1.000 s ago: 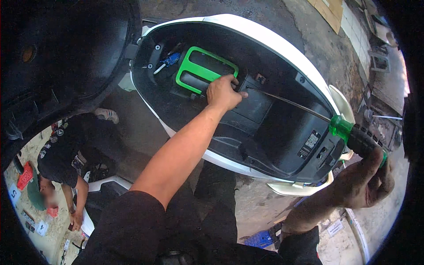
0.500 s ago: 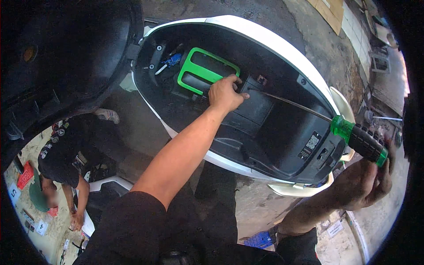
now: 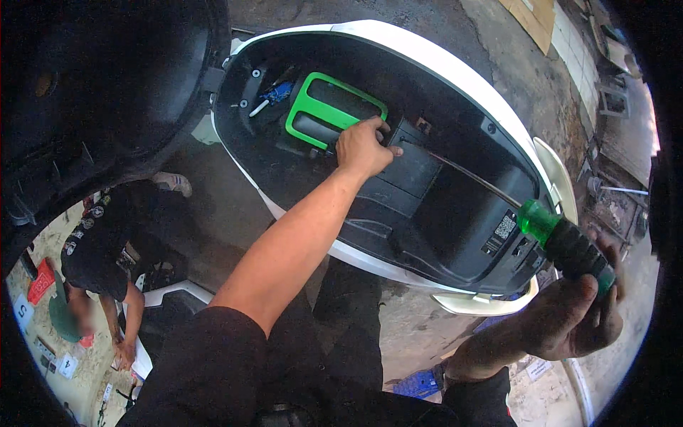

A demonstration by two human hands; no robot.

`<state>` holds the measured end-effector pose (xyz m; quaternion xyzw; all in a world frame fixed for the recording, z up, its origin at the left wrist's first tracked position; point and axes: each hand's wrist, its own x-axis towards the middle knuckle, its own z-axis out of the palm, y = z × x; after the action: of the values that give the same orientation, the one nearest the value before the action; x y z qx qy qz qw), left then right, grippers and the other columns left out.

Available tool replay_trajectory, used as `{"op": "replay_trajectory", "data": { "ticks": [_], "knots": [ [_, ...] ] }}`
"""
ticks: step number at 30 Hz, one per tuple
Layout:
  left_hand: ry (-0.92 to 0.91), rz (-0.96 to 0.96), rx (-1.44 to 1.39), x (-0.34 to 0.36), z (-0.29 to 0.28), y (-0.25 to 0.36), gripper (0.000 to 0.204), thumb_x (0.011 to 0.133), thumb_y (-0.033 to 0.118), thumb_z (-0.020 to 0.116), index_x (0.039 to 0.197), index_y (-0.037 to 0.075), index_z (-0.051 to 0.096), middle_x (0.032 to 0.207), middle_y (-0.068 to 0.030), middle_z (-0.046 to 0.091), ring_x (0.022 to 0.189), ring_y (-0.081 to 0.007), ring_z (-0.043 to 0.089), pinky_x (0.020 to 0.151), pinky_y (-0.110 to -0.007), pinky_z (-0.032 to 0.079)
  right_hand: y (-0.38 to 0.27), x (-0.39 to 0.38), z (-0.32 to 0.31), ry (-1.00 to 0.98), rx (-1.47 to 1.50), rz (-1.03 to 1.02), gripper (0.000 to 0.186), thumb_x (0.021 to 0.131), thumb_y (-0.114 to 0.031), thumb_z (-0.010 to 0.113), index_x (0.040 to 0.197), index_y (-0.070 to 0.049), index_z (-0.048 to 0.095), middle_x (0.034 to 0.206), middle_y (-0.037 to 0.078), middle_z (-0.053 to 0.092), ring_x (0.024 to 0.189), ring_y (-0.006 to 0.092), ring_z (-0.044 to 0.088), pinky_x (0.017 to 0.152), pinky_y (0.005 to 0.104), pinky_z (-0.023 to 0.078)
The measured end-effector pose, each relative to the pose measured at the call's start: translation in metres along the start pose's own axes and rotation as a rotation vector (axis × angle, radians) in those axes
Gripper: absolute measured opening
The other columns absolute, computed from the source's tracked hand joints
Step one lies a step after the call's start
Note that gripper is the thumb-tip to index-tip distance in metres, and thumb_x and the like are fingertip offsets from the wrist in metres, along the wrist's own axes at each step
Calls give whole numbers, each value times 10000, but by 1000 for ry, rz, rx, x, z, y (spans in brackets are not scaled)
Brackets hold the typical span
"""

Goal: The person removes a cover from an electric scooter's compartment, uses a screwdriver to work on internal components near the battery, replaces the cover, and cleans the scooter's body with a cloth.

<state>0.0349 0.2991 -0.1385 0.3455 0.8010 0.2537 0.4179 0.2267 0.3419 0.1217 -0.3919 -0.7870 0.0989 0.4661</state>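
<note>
In the storage box (image 3: 455, 203), the green frame (image 3: 326, 115) lies left of centre; the left hand (image 3: 364, 148) bends over its right end, whether pinching anything I can't tell. The screwdriver (image 3: 538, 223) has just slid back rightward, so its tip seems off the black panel (image 3: 407, 174); the right hand (image 3: 580, 320) grips its handle.

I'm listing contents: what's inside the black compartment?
A green frame, a blue item, a white stick and part of the screwdriver. The left hand covers the frame's lower-right corner and anything beneath.
</note>
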Motion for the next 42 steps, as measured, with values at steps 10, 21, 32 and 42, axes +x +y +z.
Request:
{"op": "replay_trajectory", "data": {
  "ticks": [10, 21, 32, 42],
  "knots": [
    [-10, -1, 6, -1, 1, 3, 475, 598, 327, 874, 989, 130, 690, 908, -78, 710, 856, -285, 678, 755, -400, 518, -15, 0, 15, 35, 81, 68, 287, 935, -297, 591, 1134, -98, 530, 1073, 274, 527, 880, 387, 603, 753, 516, 585],
    [-4, 6, 0, 0, 3, 1, 467, 594, 328, 875, 976, 134, 689, 892, -69, 708, 857, -286, 675, 747, -399, 517, -23, -8, 11, -42, 49, 65, 322, 955, -392, 538, 1181, -191, 428, 1146, 297, 493, 922, 426, 574, 729, 507, 567],
    [-1, 8, 11, 0, 2, 3, 473, 599, 328, 876, 983, 125, 690, 899, -79, 709, 856, -285, 675, 751, -400, 517, -11, -6, 11, -58, 151, 98, 405, 926, -320, 616, 1216, -117, 420, 1131, 316, 527, 920, 412, 609, 782, 516, 581],
    [4, -9, 8, -1, -1, 2, 476, 594, 324, 879, 981, 123, 688, 899, -74, 709, 863, -282, 674, 765, -401, 512, -9, 23, 30, -209, 399, 56, 415, 775, -275, 757, 1039, -145, 465, 937, 119, 478, 894, 294, 516, 762, 441, 520]
  ]
}}
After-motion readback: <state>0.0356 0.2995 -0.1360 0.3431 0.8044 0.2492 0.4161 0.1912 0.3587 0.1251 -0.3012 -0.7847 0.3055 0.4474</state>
